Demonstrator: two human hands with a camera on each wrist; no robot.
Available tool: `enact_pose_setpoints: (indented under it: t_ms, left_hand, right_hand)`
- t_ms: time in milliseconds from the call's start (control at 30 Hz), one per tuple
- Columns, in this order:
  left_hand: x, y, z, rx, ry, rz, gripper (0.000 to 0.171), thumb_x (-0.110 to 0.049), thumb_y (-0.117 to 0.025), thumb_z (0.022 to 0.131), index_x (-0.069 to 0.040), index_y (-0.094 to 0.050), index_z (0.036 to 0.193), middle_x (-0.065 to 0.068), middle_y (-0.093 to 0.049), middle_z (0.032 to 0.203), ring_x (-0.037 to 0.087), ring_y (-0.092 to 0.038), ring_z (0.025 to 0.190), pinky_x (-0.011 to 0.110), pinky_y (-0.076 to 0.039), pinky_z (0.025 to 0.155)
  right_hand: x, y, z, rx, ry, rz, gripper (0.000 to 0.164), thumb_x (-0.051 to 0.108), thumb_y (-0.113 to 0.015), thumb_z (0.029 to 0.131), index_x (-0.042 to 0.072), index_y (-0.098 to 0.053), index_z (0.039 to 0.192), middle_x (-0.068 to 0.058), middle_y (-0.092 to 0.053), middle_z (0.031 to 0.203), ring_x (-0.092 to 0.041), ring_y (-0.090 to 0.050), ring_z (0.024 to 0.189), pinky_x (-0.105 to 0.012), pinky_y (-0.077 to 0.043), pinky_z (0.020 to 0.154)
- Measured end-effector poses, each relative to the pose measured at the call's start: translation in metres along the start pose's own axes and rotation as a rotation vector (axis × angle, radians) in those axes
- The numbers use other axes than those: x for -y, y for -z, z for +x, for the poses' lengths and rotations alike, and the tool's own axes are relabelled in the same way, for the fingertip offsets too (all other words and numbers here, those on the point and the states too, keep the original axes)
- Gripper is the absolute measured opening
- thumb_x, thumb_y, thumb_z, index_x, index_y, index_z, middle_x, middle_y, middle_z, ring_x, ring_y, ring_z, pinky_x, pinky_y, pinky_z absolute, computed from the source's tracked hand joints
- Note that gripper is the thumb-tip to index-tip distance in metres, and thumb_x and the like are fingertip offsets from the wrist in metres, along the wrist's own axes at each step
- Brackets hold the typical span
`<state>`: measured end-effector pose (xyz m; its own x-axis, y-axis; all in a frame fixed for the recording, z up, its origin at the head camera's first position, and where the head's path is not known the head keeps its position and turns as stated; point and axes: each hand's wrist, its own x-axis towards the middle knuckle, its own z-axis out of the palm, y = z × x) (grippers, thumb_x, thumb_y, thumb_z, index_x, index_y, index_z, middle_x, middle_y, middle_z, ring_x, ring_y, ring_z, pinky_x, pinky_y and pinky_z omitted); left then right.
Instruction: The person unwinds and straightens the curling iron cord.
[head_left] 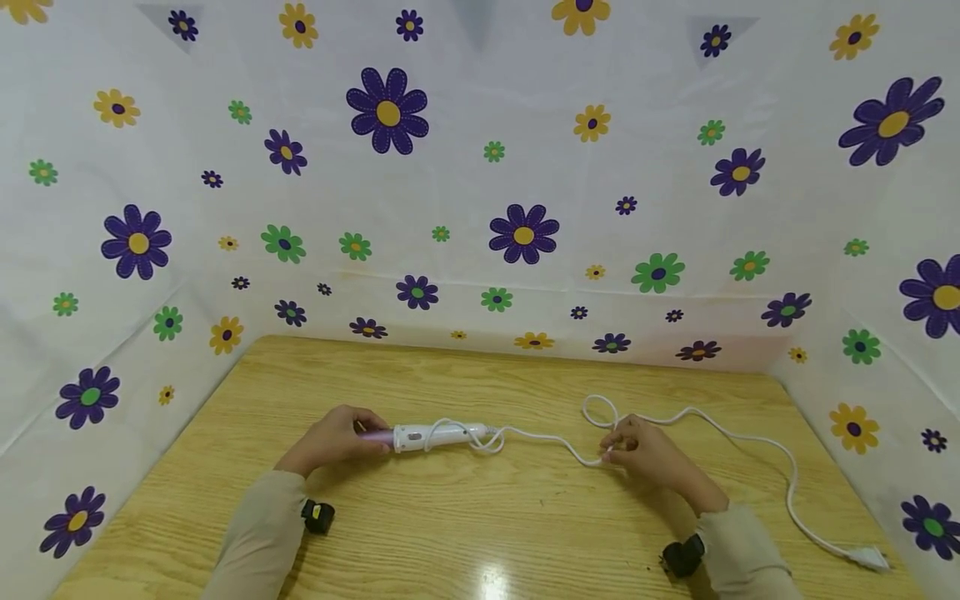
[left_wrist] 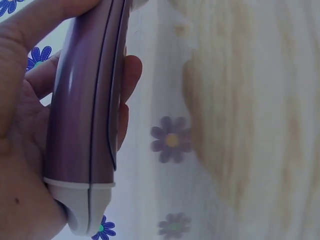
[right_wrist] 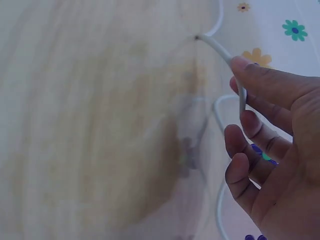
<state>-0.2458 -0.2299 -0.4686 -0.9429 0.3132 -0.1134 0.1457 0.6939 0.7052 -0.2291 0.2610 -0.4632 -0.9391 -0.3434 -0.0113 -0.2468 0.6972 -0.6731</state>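
Note:
A hair straightener (head_left: pixel 412 438) with a white handle and a glossy purple body lies lengthwise close over the table. My left hand (head_left: pixel 337 438) grips its purple end, with thumb and fingers around the body (left_wrist: pixel 80 110) in the left wrist view. A loop of the white cord (head_left: pixel 540 435) is around the handle, and the cord runs right from its end. With thumb and fingertips, my right hand (head_left: pixel 647 457) pinches the cord (right_wrist: pixel 242 95); the other fingers are loosely curled in the right wrist view.
Beyond the right hand, the cord makes a small loop and curves along the right side to a white plug (head_left: pixel 868 557). The wooden table (head_left: pixel 450 533) is bounded at the back and sides by flower-printed white sheeting (head_left: pixel 465 192). Black cameras are strapped at both wrists.

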Motion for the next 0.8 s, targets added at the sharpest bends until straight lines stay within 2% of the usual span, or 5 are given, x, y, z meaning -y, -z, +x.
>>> enact_pose_setpoints:
  t_ms: [233, 433, 600, 800]
  left_hand:
    - [-0.007, 0.000, 0.002, 0.019, -0.023, 0.014, 0.034, -0.030, -0.080, 0.076, -0.012, -0.072, 0.103, 0.001, -0.067, 0.095, 0.015, -0.054, 0.082, 0.031, -0.045, 0.072]
    - [-0.008, 0.000, 0.003, 0.020, -0.027, 0.011, 0.034, -0.029, -0.080, 0.076, -0.011, -0.071, 0.103, 0.003, -0.066, 0.094, 0.015, -0.055, 0.082, 0.031, -0.045, 0.072]
    - [-0.006, -0.001, 0.003, 0.026, -0.023, -0.001, 0.032, -0.027, -0.080, 0.076, -0.010, -0.071, 0.102, 0.003, -0.067, 0.094, 0.015, -0.056, 0.083, 0.030, -0.046, 0.074]
    - [-0.004, -0.002, 0.003, 0.039, -0.017, -0.012, 0.034, -0.027, -0.080, 0.076, -0.011, -0.070, 0.103, 0.004, -0.067, 0.096, 0.016, -0.057, 0.085, 0.030, -0.047, 0.076]
  right_hand:
    - [0.025, 0.011, 0.005, 0.045, 0.018, 0.006, 0.027, 0.019, -0.066, 0.091, 0.002, -0.069, 0.111, -0.009, -0.060, 0.100, -0.015, -0.050, 0.080, -0.027, -0.044, 0.065]
    - [0.048, 0.012, 0.016, 0.014, 0.041, 0.012, 0.029, 0.019, -0.062, 0.094, 0.001, -0.063, 0.117, -0.016, -0.064, 0.107, -0.017, -0.059, 0.083, -0.030, -0.048, 0.067]
    - [0.064, 0.008, 0.028, -0.014, 0.066, 0.018, 0.028, 0.019, -0.062, 0.094, 0.002, -0.063, 0.117, -0.018, -0.064, 0.119, -0.020, -0.063, 0.088, -0.030, -0.051, 0.068]
    - [0.078, -0.005, 0.040, 0.031, 0.091, 0.083, 0.035, 0.023, -0.062, 0.094, 0.002, -0.060, 0.122, -0.020, -0.061, 0.124, -0.021, -0.063, 0.091, -0.031, -0.051, 0.071]
